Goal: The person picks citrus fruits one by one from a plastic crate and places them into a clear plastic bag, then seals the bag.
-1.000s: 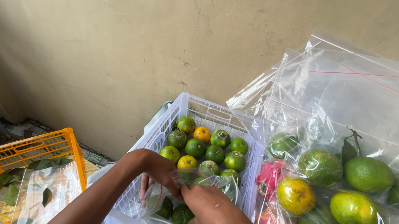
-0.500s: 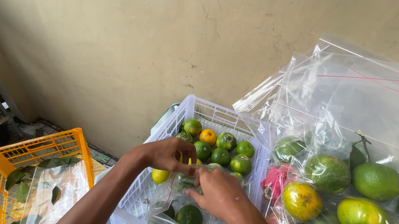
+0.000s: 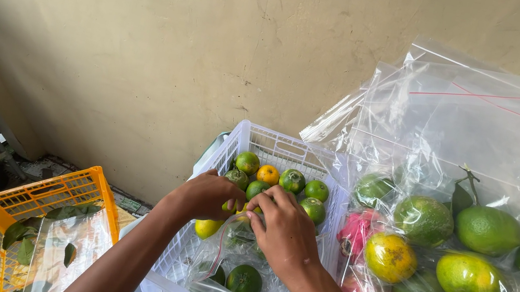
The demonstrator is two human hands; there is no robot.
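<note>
— Two hands are seen at the mouth of the clear plastic bag (image 3: pixel 233 261), which rests inside the white crate (image 3: pixel 230 155) upon the green citrus fruits (image 3: pixel 282 179).

— How is the bag held well?

— The left hand (image 3: pixel 209 195) and right hand (image 3: pixel 284 231) are pinched on its upper edge. Both wrists are bent downward, fingers curled; the edges should be kept aligned and pressed evenly.
</note>
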